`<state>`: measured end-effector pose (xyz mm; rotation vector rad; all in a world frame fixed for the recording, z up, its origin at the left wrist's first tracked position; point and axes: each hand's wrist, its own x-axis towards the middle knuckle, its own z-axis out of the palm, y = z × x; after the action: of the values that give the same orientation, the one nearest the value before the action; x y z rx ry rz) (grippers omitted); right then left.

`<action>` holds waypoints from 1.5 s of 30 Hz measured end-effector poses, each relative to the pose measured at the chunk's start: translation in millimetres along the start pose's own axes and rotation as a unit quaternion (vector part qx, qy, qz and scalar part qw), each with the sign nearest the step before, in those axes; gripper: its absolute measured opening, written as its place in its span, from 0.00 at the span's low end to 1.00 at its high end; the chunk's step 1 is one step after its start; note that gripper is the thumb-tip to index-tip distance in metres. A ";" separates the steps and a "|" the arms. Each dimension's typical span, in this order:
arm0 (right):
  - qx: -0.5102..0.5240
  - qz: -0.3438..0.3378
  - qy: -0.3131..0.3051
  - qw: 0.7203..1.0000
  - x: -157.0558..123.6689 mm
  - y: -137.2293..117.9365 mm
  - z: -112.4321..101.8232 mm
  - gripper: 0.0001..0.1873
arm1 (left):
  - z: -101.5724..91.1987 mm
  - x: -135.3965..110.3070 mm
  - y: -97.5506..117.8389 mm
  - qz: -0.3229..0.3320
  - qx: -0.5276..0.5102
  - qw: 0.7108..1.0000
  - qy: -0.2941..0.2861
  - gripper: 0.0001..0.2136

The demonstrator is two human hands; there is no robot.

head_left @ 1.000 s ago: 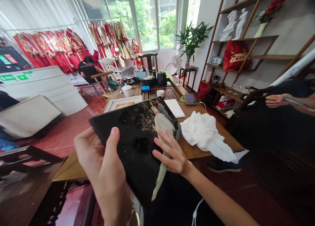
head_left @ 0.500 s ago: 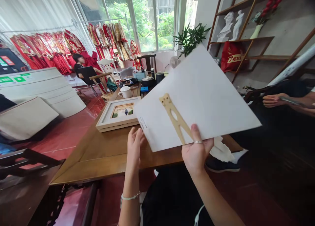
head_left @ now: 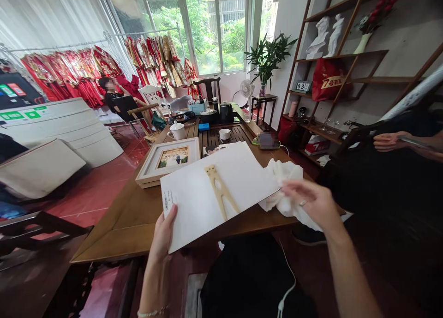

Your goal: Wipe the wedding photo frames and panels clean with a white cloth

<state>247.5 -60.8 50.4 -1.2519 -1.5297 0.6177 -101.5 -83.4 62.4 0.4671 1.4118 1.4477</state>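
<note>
My left hand (head_left: 165,232) grips the near left corner of a white photo panel (head_left: 194,195), which lies face down over the wooden table's (head_left: 128,221) near edge. A pale wooden stand piece (head_left: 220,190) is fixed to the panel's back. My right hand (head_left: 309,201) rests on a crumpled white cloth (head_left: 282,182) just right of the panel, fingers curled into it. A framed photo (head_left: 168,159) in a white frame lies on the table beyond the panel.
Farther along the table stand a white teapot (head_left: 178,130), a cup (head_left: 224,133), a dark kettle (head_left: 226,110) and a phone (head_left: 267,141). Another person's hand (head_left: 389,141) rests at the right. Shelves (head_left: 341,55) line the right wall; red garments (head_left: 72,73) hang at the left.
The panel was turned from picture side up to its white back, then lowered onto the table. My right hand let go of it and moved to the white cloth.
</note>
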 end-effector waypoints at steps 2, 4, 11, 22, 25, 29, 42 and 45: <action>-0.168 -0.069 0.017 0.983 16.1 10.2 -15.2 0.35 | -12.6 1.4 5.0 -0.007 0.026 1.000 -0.001 0.11; -0.285 -0.077 -0.071 0.953 31.3 23.1 -17.1 0.49 | -20.3 3.0 6.9 -0.007 0.046 0.999 0.001 0.09; -0.296 -0.080 -0.060 0.950 33.4 62.6 -30.8 0.19 | -23.2 19.9 -3.8 -0.038 0.065 0.996 -0.038 0.13; -0.210 -0.183 -0.089 0.956 39.7 11.9 -24.9 0.16 | 13.5 21.7 -13.6 -0.039 0.086 0.991 -0.092 0.15; -0.254 -0.146 -0.155 0.943 52.5 13.7 2.4 0.24 | 23.6 22.7 -15.6 -0.036 0.097 0.989 -0.108 0.13; -0.315 -0.101 -0.177 0.927 71.2 15.7 19.3 0.29 | 34.4 23.1 -14.9 -0.033 0.122 0.986 -0.110 0.10; -0.297 -0.138 -0.205 0.923 27.6 15.8 5.8 0.19 | 39.7 21.8 -14.6 0.192 0.300 0.934 -0.025 0.07; -0.286 -0.143 -0.218 0.922 3.5 9.0 -7.2 0.18 | 41.3 23.4 -21.5 0.216 0.345 0.913 -0.019 0.09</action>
<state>257.8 -56.0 46.6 -1.3248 -2.3359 0.2624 -68.5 -47.3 44.4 1.3159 1.8529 1.2147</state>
